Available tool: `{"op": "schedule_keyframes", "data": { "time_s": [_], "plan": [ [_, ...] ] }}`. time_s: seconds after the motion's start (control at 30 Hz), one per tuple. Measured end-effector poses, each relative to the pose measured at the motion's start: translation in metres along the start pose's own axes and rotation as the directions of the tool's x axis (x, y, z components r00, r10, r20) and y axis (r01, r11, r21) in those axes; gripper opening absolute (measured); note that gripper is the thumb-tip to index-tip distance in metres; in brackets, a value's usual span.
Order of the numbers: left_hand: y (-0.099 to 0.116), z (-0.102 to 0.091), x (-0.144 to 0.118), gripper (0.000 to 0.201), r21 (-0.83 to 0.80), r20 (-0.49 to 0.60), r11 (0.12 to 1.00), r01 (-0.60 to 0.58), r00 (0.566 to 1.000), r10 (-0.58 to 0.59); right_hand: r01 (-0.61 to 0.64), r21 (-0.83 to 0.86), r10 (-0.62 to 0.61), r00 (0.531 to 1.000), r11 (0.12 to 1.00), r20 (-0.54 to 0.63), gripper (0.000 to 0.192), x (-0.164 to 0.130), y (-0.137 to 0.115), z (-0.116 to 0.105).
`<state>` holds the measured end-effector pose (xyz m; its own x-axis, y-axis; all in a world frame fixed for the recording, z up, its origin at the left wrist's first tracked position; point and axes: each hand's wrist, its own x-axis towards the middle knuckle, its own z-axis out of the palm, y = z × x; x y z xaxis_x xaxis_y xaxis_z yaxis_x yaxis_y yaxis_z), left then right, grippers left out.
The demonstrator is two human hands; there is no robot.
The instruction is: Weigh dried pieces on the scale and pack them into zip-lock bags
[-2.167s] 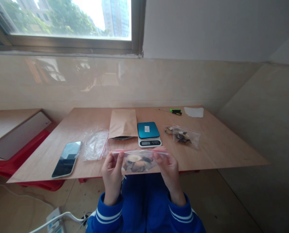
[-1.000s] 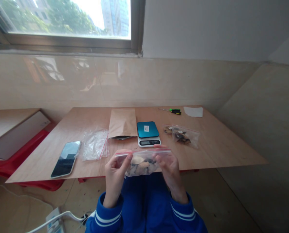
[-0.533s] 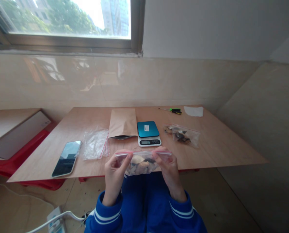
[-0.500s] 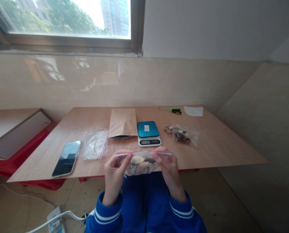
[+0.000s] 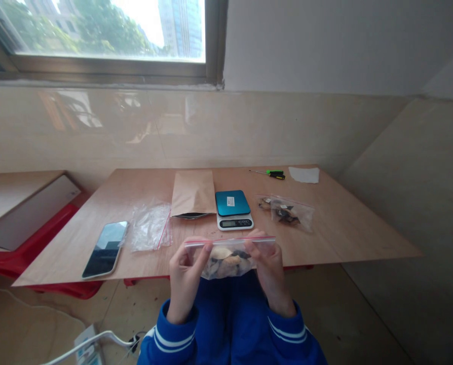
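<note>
Between my two hands, at the table's front edge, hangs a clear zip bag [image 5: 228, 263] with a red strip along its top. Pale and dark dried pieces fill its lower part. My left hand [image 5: 187, 271] pinches the strip near its left end, thumb in front. Near the right end my right hand [image 5: 269, 268] grips the same strip, also with the thumb on the near side. Just beyond the bag stands a digital kitchen scale [image 5: 234, 209] with a blue plate and a white base; nothing lies on its plate except a small label.
Left of the scale lies a brown paper pouch [image 5: 193, 192], then a stack of clear zip bags [image 5: 149, 226] and a phone [image 5: 105, 249]. Filled zip bags [image 5: 290, 213] lie to the right. Farther back are screwdrivers [image 5: 275, 175] and a white paper piece [image 5: 304, 175].
Both hands and the bag have shifted slightly to the right. The grip on the red strip stays the same, and the things on the table have not moved.
</note>
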<state>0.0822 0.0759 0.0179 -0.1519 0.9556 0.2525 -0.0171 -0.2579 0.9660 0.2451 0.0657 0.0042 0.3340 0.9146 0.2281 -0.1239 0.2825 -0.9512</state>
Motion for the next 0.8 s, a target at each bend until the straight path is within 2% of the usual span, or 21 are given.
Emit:
{"op": "schedule_keyframes", "data": {
  "time_s": [0.17,0.3,0.53,0.67,0.8],
  "plan": [
    [-0.008,0.001,0.000,0.025,-0.143,0.123,0.984,0.102,0.989,-0.085,-0.056,0.009,0.054,0.990,0.998,0.130,0.018,-0.002,0.001,-0.005],
    [-0.012,0.002,-0.001,0.022,-0.141,0.106,0.979,0.146,0.986,-0.132,-0.052,-0.001,0.051,0.979,0.999,0.200,0.017,-0.004,0.001,-0.004],
    [-0.009,0.002,0.000,0.018,-0.153,0.092,0.983,0.098,0.992,-0.085,0.008,-0.053,0.004,0.976,0.999,0.217,0.014,-0.004,-0.005,0.003],
    [-0.008,0.002,0.000,0.015,-0.135,0.100,0.990,0.044,0.995,-0.030,0.081,-0.097,-0.064,0.985,0.992,0.161,0.013,-0.004,-0.006,0.006],
    [-0.008,0.002,-0.004,0.016,-0.124,0.072,0.989,0.079,0.995,-0.070,0.152,-0.137,-0.135,0.983,0.979,0.127,0.011,-0.005,-0.007,0.008]
  ]
}}
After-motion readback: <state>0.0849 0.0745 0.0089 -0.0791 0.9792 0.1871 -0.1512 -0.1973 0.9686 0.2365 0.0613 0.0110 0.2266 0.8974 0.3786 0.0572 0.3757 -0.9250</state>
